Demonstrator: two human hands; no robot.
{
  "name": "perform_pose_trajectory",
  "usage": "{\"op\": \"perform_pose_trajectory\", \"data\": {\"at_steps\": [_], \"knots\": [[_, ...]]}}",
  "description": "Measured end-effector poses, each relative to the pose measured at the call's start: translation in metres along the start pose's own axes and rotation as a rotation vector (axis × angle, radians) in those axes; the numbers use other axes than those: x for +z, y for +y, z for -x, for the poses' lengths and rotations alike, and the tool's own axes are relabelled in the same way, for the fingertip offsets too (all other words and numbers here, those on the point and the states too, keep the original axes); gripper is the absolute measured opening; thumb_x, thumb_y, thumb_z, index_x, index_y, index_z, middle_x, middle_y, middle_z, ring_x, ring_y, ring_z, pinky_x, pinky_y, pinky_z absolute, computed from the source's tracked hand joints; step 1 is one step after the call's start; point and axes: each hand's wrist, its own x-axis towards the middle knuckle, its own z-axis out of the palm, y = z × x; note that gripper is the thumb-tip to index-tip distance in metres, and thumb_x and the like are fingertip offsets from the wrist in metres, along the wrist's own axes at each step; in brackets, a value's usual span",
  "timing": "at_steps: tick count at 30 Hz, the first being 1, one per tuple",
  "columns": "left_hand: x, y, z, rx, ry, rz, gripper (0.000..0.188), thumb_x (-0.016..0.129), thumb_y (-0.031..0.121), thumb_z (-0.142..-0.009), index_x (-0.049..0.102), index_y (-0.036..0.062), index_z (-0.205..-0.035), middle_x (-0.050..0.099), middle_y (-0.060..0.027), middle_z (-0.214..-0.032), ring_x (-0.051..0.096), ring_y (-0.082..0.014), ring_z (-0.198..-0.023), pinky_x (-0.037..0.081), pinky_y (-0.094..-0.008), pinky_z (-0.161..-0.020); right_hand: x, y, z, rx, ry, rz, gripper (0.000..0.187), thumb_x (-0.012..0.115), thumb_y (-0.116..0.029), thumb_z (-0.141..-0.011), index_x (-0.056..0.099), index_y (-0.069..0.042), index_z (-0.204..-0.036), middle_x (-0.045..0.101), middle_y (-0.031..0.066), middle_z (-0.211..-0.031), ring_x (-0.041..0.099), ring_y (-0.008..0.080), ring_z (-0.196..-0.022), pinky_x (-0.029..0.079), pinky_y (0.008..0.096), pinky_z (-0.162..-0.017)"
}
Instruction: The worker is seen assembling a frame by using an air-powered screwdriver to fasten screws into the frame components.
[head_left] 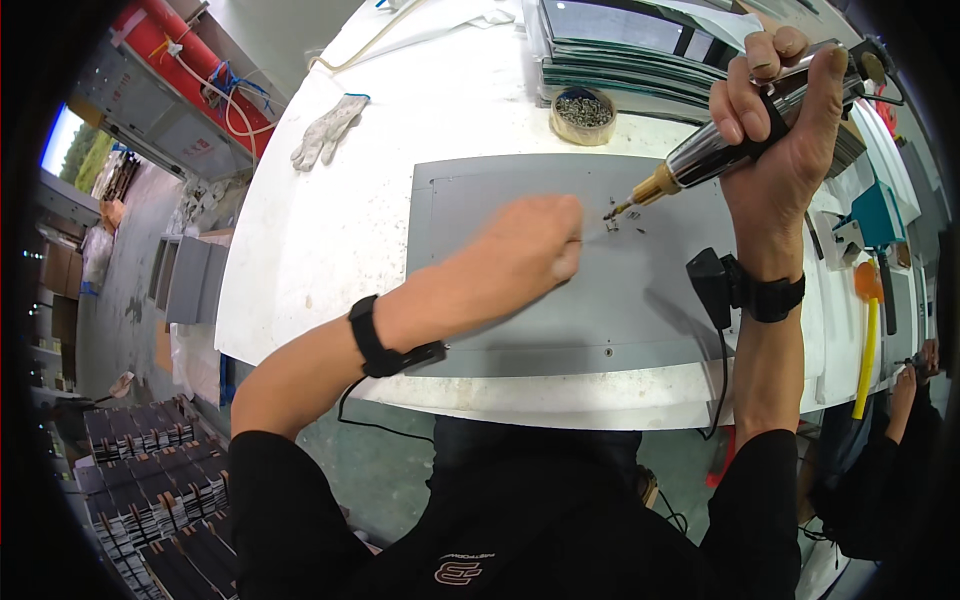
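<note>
A grey flat panel point(480, 345) lies on the white table in front of me. My right hand point(790, 150) is wrapped round a silver-and-black power screwdriver point(700, 155), tilted so its brass-coloured nose points down and left. The bit ends just above a few small screws point(614, 225) scattered on the panel. Left of those screws, my left hand point(535, 240) hovers over the panel, blurred by motion. Its fingers are curled in, and whatever they may hold is hidden. Near the panel's front edge is a small round fastener or hole point(608, 352).
A round tub of small screws point(583, 115) stands behind the panel, beside stacked glass sheets point(630, 60). A white glove point(330, 130) lies at the far left. On the right are a teal tool point(877, 213) and a yellow-handled tool point(867, 340). Another person's hand point(905, 385) shows at far right.
</note>
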Motion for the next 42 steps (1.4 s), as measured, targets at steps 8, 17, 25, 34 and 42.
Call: {"op": "perform_pose_trajectory", "data": {"at_steps": [8, 17, 25, 34, 42], "knots": [[-0.035, -0.010, 0.078, -0.701, 0.131, 1.096, 0.014, 0.068, 0.004, -0.095, 0.054, 0.0054, -0.098, 0.065, -0.0042, -0.098, 0.063, -0.0098, -0.087, 0.054, -0.0253, -0.080, 0.088, 0.022, -0.008, 0.114, 0.200, -0.135, 0.044, 0.044, -0.057, -0.107, 0.049, -0.015, -0.095, 0.056, -0.0031, -0.071, 0.044, 0.0030, -0.040, 0.040, 0.0209, -0.034], [-0.037, -0.017, 0.109, -0.703, 0.295, 1.412, 0.019, 0.072, 0.006, -0.096, 0.055, 0.0072, -0.105, 0.063, -0.0044, -0.107, 0.064, -0.0106, -0.095, 0.058, -0.0283, -0.089, 0.108, 0.050, -0.003, 0.125, -0.118, -0.257, 0.044, 0.049, -0.052, -0.107, 0.052, -0.008, -0.106, 0.053, 0.0004, -0.089, 0.041, 0.0035, -0.056, 0.042, 0.0190, -0.049], [-0.037, -0.021, 0.114, -0.713, 0.285, 1.421, 0.018, 0.071, 0.007, -0.097, 0.055, 0.0078, -0.107, 0.063, -0.0035, -0.107, 0.065, -0.0112, -0.096, 0.058, -0.0286, -0.089, 0.127, 0.071, -0.003, 0.139, 0.114, -0.446, 0.046, 0.041, -0.057, -0.108, 0.051, -0.014, -0.097, 0.059, -0.0008, -0.071, 0.042, 0.0048, -0.038, 0.040, 0.0215, -0.033], [-0.046, -0.026, 0.110, -0.723, 0.338, 1.168, 0.019, 0.069, 0.004, -0.096, 0.056, 0.0075, -0.109, 0.063, -0.0030, -0.107, 0.063, -0.0107, -0.097, 0.052, -0.0263, -0.091, 0.146, 0.072, -0.008, 0.248, 0.142, -0.330, 0.046, 0.047, -0.056, -0.107, 0.052, -0.012, -0.096, 0.060, 0.0017, -0.072, 0.048, 0.0061, -0.039, 0.042, 0.0225, -0.034], [-0.055, -0.068, 0.092, -0.713, 0.291, 0.554, 0.020, 0.063, 0.007, -0.095, 0.062, 0.0035, -0.115, 0.075, -0.0121, -0.107, 0.066, -0.0159, -0.088, 0.053, -0.0298, -0.084, 0.167, 0.108, -0.024, 0.192, -0.022, 0.034, 0.041, 0.066, -0.040, -0.102, 0.063, -0.006, -0.079, 0.059, 0.0001, -0.065, 0.052, 0.0068, -0.045, 0.041, 0.0234, -0.039]]}}
